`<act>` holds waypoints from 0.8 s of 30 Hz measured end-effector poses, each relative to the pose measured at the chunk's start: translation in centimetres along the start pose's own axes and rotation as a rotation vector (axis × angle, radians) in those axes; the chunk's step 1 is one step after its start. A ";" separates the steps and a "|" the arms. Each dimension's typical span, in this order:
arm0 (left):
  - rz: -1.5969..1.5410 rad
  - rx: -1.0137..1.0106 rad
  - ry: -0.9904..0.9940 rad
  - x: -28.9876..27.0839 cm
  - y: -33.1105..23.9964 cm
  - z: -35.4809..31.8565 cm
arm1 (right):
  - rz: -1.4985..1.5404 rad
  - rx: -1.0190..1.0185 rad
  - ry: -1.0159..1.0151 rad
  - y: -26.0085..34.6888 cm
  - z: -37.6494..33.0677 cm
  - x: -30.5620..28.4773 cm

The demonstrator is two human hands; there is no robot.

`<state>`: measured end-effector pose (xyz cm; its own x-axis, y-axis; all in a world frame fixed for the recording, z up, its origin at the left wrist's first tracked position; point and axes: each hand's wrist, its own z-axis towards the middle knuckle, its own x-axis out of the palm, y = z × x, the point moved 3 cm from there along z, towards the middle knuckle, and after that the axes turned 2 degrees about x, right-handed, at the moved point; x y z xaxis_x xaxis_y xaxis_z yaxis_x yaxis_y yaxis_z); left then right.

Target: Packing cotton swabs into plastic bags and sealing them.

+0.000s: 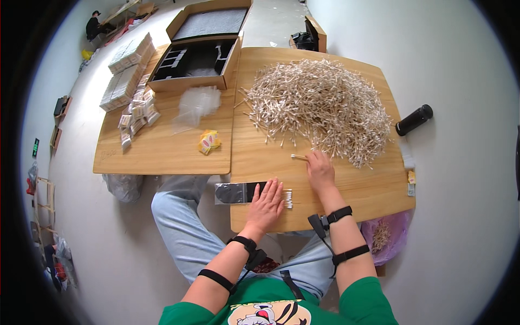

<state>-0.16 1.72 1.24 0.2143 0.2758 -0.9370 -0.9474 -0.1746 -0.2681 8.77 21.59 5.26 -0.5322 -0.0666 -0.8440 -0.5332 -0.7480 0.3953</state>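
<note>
My left hand lies flat, fingers stretched out, on a black and clear plastic sleeve at the table's near edge. Cotton swab tips show in a row just right of its fingers; the rest of them is hidden under the hand. Farther right, my right hand pinches one or more cotton swabs, whose ends point left from the fingertips. Just beyond that hand spreads a large heap of loose cotton swabs.
On the left table are a yellow packet pile, clear bags, an open cardboard box and stacked white packs. A black bottle is beyond the right edge. A pink bag hangs below; a person sits far off.
</note>
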 end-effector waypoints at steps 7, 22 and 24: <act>-0.201 -0.052 -0.034 -0.8 0.2 0.1 | 0.029 0.001 0.097 2.0 0.0 3.0; -0.154 -0.096 -0.068 0.0 0.6 -0.1 | 0.096 -0.008 0.142 5.8 -9.0 -0.1; -0.155 -0.088 -0.050 0.0 0.4 -0.1 | -0.002 -0.033 0.194 6.1 -11.1 0.6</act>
<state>-0.56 1.59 1.14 0.3420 0.3519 -0.8713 -0.8790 -0.2081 -0.4291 12.52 9.65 3.13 -0.3929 -0.1886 -0.9000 -0.5102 -0.7696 0.3840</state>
